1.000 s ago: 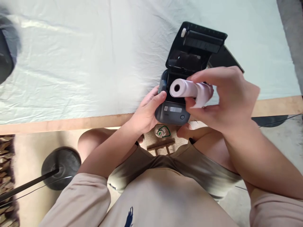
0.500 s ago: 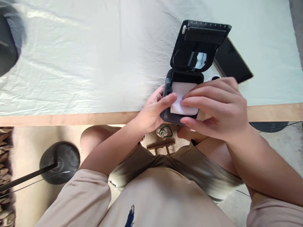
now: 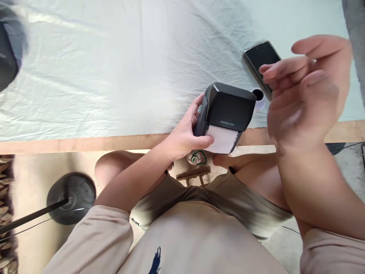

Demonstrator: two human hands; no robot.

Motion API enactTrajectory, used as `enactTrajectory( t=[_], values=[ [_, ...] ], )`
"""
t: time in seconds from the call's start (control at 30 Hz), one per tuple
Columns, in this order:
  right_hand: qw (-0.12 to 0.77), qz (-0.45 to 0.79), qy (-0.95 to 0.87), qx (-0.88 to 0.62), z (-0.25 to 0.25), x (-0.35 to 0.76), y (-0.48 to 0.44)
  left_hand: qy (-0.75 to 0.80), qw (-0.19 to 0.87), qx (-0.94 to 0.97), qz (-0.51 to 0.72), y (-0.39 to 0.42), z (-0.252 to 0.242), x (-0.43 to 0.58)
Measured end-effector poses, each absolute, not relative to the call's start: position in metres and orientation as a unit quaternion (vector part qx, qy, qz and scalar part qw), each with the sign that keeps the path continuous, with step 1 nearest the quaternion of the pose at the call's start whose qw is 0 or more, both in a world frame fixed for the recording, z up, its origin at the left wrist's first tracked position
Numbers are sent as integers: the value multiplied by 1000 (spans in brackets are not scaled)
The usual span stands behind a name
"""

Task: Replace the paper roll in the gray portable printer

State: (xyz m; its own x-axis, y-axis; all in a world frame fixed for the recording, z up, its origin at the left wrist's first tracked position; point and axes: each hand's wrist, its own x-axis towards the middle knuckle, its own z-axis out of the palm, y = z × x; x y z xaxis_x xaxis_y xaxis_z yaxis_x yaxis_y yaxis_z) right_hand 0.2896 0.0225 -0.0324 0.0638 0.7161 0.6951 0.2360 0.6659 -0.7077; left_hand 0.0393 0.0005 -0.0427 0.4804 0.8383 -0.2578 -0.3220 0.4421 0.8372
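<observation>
My left hand (image 3: 186, 131) grips a black portable label printer (image 3: 232, 104) at the table's front edge, fingers round its left side. The thumb presses on white paper (image 3: 224, 140) that sticks out from under the printer's closed lid. The paper's right edge looks ragged. To the right, my right hand (image 3: 306, 95) is raised in the air, holding nothing, its fingers apart and partly curled. Behind that hand lies a dark-screened phone (image 3: 261, 55), partly hidden by the fingers. A small white roll with a dark core (image 3: 259, 103) stands between printer and phone.
A wrinkled pale cloth (image 3: 114, 76) covers the table, which has a wooden front edge (image 3: 85, 142). At the far left sits a dark object (image 3: 7, 57), cut off by the frame. On the floor are a round black stand base (image 3: 75, 205) and a bottle with a green loop (image 3: 195, 158).
The printer's lid was up and now is down, with paper sticking out at its front. My right hand has left the printer and moved up and right. My left hand keeps its hold.
</observation>
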Motion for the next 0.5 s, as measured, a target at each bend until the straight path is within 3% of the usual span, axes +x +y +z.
enactTrajectory(
  t=[0.2, 0.3, 0.5],
  values=[
    [456, 52, -782, -422, -5, 280, -4, 309, 795, 319, 412, -2, -32, 43],
    [371, 67, -826, -419, 2, 276, -14, 288, 810, 312, 405, -2, -27, 44],
    [366, 125, -827, -409, 13, 271, -23, 289, 796, 347, 403, -2, -32, 38]
  ],
)
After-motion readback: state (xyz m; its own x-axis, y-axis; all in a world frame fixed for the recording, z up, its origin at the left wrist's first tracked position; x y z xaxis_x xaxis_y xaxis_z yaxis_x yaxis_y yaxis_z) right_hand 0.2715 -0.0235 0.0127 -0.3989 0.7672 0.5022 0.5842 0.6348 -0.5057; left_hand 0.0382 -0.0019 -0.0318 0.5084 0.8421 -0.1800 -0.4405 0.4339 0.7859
